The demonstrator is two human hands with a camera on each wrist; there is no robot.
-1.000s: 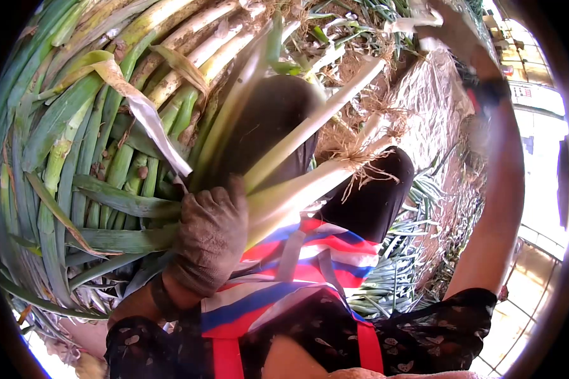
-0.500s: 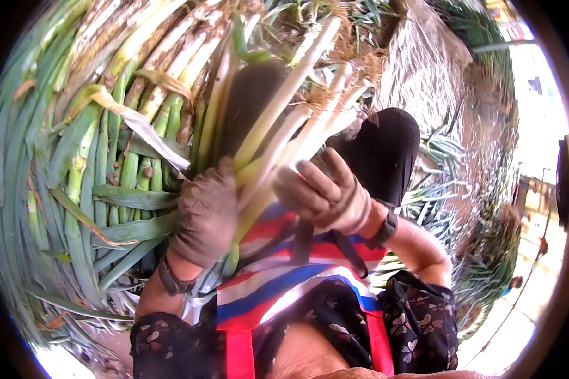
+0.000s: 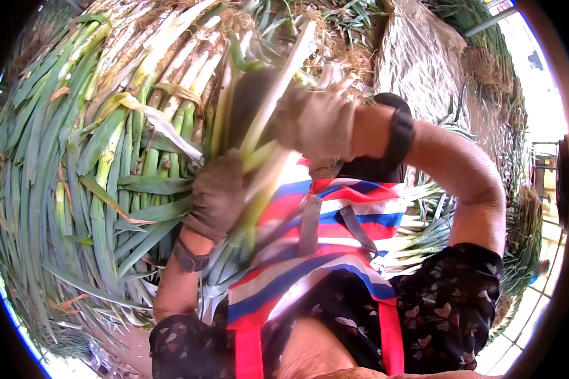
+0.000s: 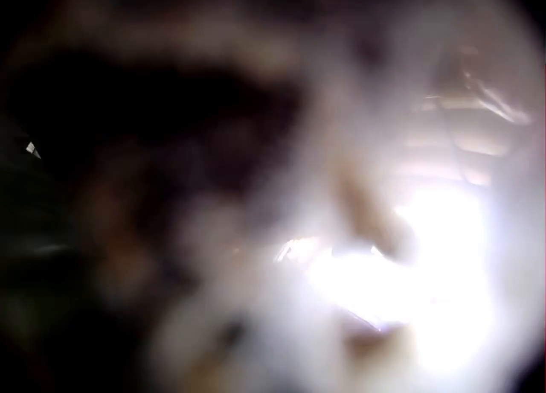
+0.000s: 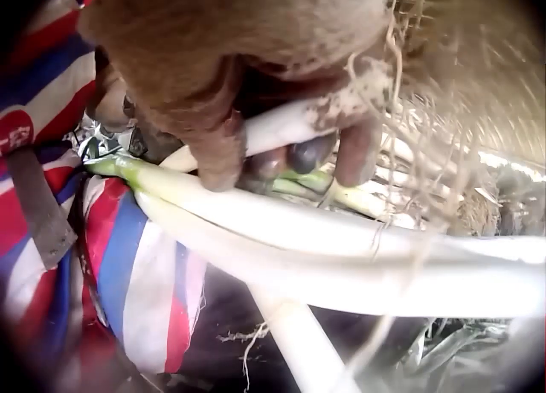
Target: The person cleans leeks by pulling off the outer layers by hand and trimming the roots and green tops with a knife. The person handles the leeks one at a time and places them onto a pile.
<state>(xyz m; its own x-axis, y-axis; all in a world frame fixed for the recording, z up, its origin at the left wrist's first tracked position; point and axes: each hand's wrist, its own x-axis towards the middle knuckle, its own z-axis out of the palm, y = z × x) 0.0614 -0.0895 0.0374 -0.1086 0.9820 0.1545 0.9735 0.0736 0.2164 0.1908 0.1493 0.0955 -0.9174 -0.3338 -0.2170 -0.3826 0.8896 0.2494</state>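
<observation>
In the head view the left gloved hand (image 3: 215, 197) grips several leeks (image 3: 278, 95), their white stems fanned up and to the right over the lap. The left wrist view is too blurred to tell anything. Across the same stems lies the right gloved hand (image 3: 316, 123), blurred in the head view. In the right wrist view the right hand (image 5: 230, 60) has its fingers curled round a white stem with soil on it (image 5: 294, 124); thick clean white stems (image 5: 341, 248) pass just below its fingertips, and thin roots hang at the right.
A large pile of leeks (image 3: 101, 189) fills the left side, roots toward the top. Crumpled sheeting (image 3: 420, 57) lies at the upper right, with more leeks (image 3: 512, 208) beyond it. A striped apron (image 3: 335, 221) covers the lap, and dark knees stand beside the held stems.
The right hand came in from the far upper right to the held leeks, then moved up along their stems. The left hand has kept its grip.
</observation>
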